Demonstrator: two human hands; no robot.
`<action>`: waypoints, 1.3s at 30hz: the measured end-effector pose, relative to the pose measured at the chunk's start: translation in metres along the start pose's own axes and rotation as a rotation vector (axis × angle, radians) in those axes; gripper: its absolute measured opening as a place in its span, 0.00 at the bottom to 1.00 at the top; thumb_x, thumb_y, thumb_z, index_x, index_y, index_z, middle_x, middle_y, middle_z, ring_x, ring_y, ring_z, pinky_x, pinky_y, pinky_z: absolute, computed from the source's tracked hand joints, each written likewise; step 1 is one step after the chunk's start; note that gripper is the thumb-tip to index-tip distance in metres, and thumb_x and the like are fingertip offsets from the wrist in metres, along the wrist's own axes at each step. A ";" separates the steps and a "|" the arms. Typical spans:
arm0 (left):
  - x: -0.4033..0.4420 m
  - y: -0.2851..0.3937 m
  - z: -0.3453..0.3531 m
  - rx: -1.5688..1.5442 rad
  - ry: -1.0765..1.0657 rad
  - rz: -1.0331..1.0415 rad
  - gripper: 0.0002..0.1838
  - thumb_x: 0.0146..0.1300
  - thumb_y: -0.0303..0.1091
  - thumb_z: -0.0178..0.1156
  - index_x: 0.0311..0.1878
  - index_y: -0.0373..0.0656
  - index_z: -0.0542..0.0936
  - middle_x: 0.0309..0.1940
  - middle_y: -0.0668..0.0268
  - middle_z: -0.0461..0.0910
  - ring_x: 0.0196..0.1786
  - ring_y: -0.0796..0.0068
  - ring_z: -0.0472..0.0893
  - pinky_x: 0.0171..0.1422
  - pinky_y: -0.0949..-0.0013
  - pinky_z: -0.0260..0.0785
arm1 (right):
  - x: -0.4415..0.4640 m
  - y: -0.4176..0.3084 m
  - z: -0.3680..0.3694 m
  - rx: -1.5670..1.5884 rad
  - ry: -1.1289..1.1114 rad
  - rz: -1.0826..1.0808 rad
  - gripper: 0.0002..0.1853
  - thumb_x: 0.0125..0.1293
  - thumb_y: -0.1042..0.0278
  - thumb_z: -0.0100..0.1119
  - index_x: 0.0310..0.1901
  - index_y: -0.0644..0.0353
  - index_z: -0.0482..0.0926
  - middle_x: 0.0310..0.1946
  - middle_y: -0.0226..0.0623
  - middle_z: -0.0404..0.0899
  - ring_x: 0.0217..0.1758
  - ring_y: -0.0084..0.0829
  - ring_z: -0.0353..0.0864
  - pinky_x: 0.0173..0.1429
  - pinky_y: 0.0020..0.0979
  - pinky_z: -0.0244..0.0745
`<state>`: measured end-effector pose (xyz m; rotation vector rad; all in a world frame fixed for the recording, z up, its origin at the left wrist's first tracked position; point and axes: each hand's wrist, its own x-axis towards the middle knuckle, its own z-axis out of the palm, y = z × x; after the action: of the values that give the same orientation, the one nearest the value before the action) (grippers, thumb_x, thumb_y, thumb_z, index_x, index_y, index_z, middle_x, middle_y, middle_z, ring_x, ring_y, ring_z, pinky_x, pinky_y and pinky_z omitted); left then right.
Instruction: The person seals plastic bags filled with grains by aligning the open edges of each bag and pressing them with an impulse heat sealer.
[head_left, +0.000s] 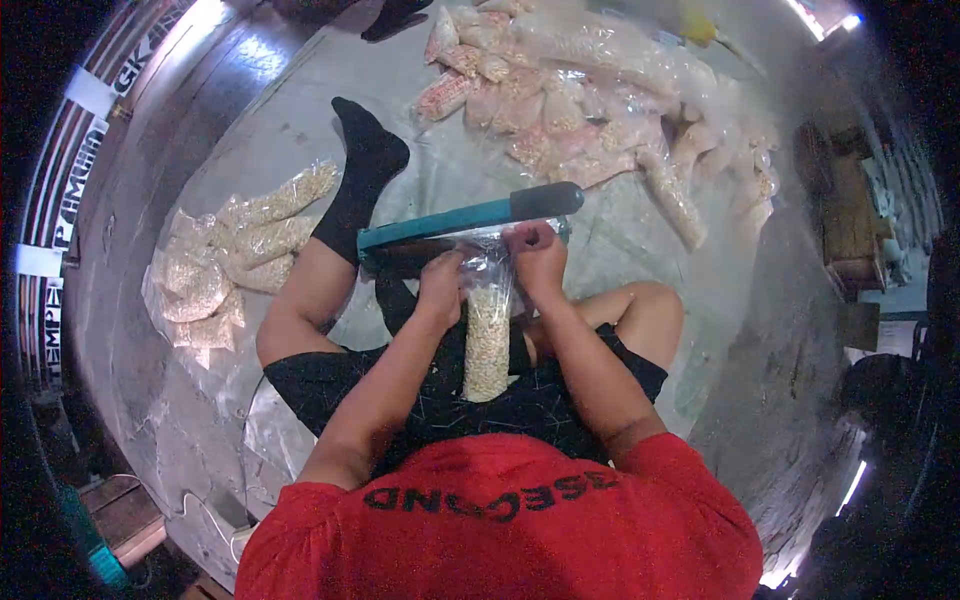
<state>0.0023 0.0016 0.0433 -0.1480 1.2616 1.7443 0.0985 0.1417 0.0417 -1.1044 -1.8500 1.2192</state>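
Observation:
A clear plastic bag [487, 345], its lower part filled with pale beans, hangs upright in front of my lap. My left hand [441, 287] is closed on the left side of the bag's top. On the other side, my right hand [540, 262] grips the top right corner with curled fingers. The bag's upper edge lies at the teal hand sealer [435, 229], whose long arm with a dark grip end slants up to the right. Whether the bag's edge sits between the sealer's arm and base, I cannot tell.
Several filled bags [200, 270] lie on the floor to the left. A larger heap of bags [560, 110], some with reddish print, spreads at the far right. My black-socked foot [370, 145] stretches beside the sealer. A wooden box [850, 235] stands at the right edge.

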 end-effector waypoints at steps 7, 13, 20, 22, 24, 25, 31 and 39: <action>0.015 -0.015 -0.011 -0.053 -0.020 0.023 0.14 0.78 0.39 0.53 0.48 0.38 0.81 0.44 0.60 0.84 0.43 0.64 0.85 0.48 0.59 0.80 | -0.002 -0.014 -0.004 0.002 -0.031 -0.004 0.12 0.60 0.64 0.75 0.35 0.62 0.84 0.28 0.39 0.87 0.33 0.28 0.86 0.41 0.32 0.80; 0.026 -0.024 -0.022 -0.100 0.020 0.000 0.14 0.77 0.39 0.53 0.46 0.39 0.81 0.41 0.59 0.84 0.44 0.63 0.84 0.48 0.58 0.80 | -0.007 -0.027 -0.030 0.093 0.229 -0.011 0.08 0.65 0.67 0.71 0.39 0.61 0.84 0.35 0.38 0.86 0.39 0.32 0.83 0.48 0.32 0.76; 0.015 -0.016 -0.012 -0.099 -0.001 0.056 0.09 0.74 0.35 0.56 0.46 0.40 0.82 0.40 0.63 0.84 0.40 0.66 0.84 0.43 0.62 0.79 | 0.035 -0.151 -0.075 -0.380 0.078 -0.837 0.12 0.64 0.61 0.71 0.43 0.57 0.82 0.38 0.39 0.81 0.39 0.42 0.78 0.54 0.42 0.72; 0.020 -0.018 -0.016 -0.098 -0.004 0.041 0.09 0.74 0.35 0.56 0.47 0.41 0.81 0.42 0.62 0.84 0.42 0.66 0.84 0.44 0.61 0.79 | 0.056 -0.166 -0.061 -0.643 -0.063 -0.844 0.14 0.65 0.55 0.68 0.42 0.57 0.84 0.37 0.40 0.82 0.42 0.45 0.80 0.54 0.44 0.73; 0.022 -0.021 -0.019 -0.124 0.037 -0.020 0.09 0.74 0.34 0.56 0.49 0.41 0.81 0.44 0.62 0.84 0.43 0.66 0.84 0.46 0.60 0.79 | 0.068 -0.155 -0.048 -0.670 -0.109 -0.822 0.16 0.66 0.52 0.66 0.42 0.57 0.84 0.36 0.41 0.83 0.42 0.46 0.81 0.53 0.45 0.74; 0.018 -0.019 -0.016 -0.126 0.042 0.005 0.09 0.74 0.35 0.57 0.51 0.41 0.80 0.44 0.63 0.84 0.43 0.66 0.84 0.46 0.60 0.79 | 0.072 -0.143 -0.040 -0.700 -0.157 -0.782 0.18 0.67 0.48 0.64 0.41 0.58 0.85 0.35 0.42 0.83 0.41 0.47 0.83 0.52 0.46 0.74; 0.017 -0.019 -0.013 -0.081 0.102 0.000 0.13 0.74 0.39 0.56 0.47 0.40 0.83 0.43 0.59 0.86 0.46 0.64 0.84 0.54 0.59 0.77 | 0.074 -0.073 -0.025 -0.680 -0.296 -0.503 0.22 0.71 0.46 0.58 0.37 0.59 0.86 0.37 0.47 0.85 0.44 0.50 0.84 0.48 0.49 0.76; 0.011 -0.022 -0.007 -0.017 0.105 0.067 0.10 0.73 0.33 0.56 0.47 0.39 0.83 0.41 0.63 0.86 0.43 0.73 0.82 0.49 0.68 0.76 | 0.081 -0.046 -0.012 -0.666 -0.249 -0.443 0.23 0.73 0.45 0.55 0.42 0.58 0.87 0.40 0.45 0.86 0.46 0.50 0.84 0.51 0.48 0.77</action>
<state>0.0096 0.0034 0.0194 -0.2114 1.3416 1.8253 0.0601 0.2092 0.0945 -0.7996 -2.6207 0.5028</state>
